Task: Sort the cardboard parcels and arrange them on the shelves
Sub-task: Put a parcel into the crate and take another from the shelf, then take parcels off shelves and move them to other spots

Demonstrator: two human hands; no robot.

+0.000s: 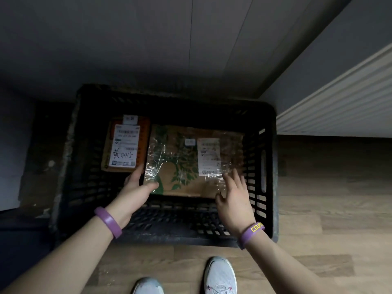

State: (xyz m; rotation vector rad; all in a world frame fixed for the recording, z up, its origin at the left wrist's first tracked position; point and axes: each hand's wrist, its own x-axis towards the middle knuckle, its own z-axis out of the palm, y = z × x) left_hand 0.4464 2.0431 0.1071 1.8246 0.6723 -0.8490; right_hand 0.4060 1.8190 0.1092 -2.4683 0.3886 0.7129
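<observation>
The small parcel [125, 145] and large parcel [186, 166] in the crate [273, 166] await shelving. My left hand [137, 183] pinches the large parcel's edge; my right hand [233, 198] hovers open

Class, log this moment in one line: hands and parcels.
left hand: grips leaf-printed brown cardboard parcel, left edge | right hand: open over its right corner | orange labelled cardboard parcel: alongside, in black plastic crate
</observation>
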